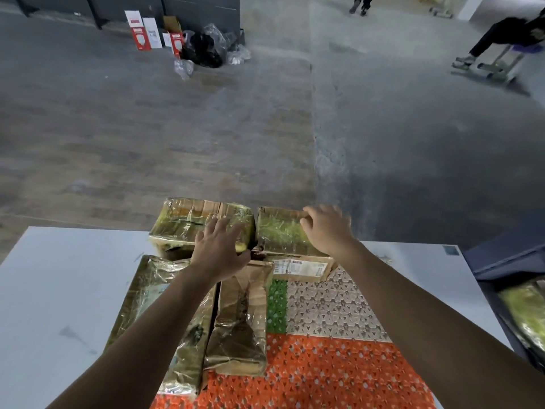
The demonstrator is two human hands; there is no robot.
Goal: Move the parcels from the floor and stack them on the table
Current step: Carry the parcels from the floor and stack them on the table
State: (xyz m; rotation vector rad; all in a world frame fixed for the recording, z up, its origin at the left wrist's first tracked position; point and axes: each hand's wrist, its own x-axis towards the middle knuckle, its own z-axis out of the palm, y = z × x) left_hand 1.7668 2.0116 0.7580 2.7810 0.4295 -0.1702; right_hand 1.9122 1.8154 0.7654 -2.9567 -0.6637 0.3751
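1. Surface: white table point(59, 290) across the lower frame, with a patterned mat point(324, 364) (orange, green and beige panels) at lower centre.
2. Five parcels on the table, all brown card under glossy tape.
3. Far-left parcel point(188, 219) and far-right parcel point(277, 231) sit side by side at the table's far edge, touching.
4. Far-right parcel is stacked on a labelled parcel point(300, 268).
5. Near-left parcel point(147, 293) and middle parcel point(239, 320) lie lengthwise, side by side, at lower centre.
6. Left hand point(219, 255): fingers spread, palm flat on the far-left parcel's near right corner.
7. Right hand point(326, 228): fingers bent, hooked over the far-right parcel's far edge (slightly blurred).
8. Room: grey concrete floor point(206, 128) fills the upper frame.
9. Upper left: red-and-white cartons point(144, 33) beside a black bag point(203, 50) and clear plastic.
10. Upper right: a seated person point(507, 33); another person's legs point(361, 2) at the top edge.
11. Right edge: dark bin point(501, 261) holding another parcel point(525, 314).
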